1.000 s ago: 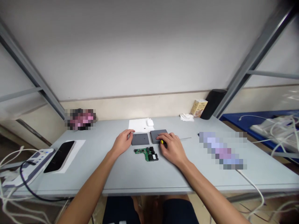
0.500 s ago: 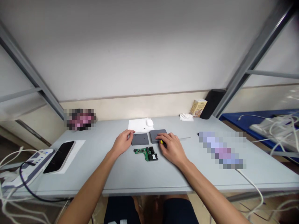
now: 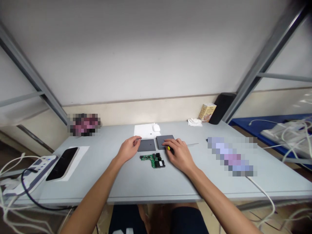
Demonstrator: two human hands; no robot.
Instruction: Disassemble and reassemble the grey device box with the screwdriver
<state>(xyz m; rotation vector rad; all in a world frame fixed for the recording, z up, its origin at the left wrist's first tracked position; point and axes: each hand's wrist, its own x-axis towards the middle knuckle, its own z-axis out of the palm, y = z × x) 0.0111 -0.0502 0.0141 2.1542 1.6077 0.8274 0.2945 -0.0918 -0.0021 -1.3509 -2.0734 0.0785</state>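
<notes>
My right hand (image 3: 179,153) is closed around a screwdriver (image 3: 168,148) with a yellow handle end; its thin shaft points right across the desk. Its fingertips rest on a dark grey case part (image 3: 161,141). At the left edge of a flat dark grey panel (image 3: 147,145) is my left hand (image 3: 129,148), fingers pinched together; whatever they hold is too small to make out. A green circuit board (image 3: 153,160) with black components lies in front of the two grey parts.
Behind the parts lie a white paper (image 3: 143,130) and a white earbud case (image 3: 156,128). A phone (image 3: 62,163) and power strip (image 3: 34,175) are at left; tissue (image 3: 194,122), carton (image 3: 207,112) and black cylinder (image 3: 222,108) at back right.
</notes>
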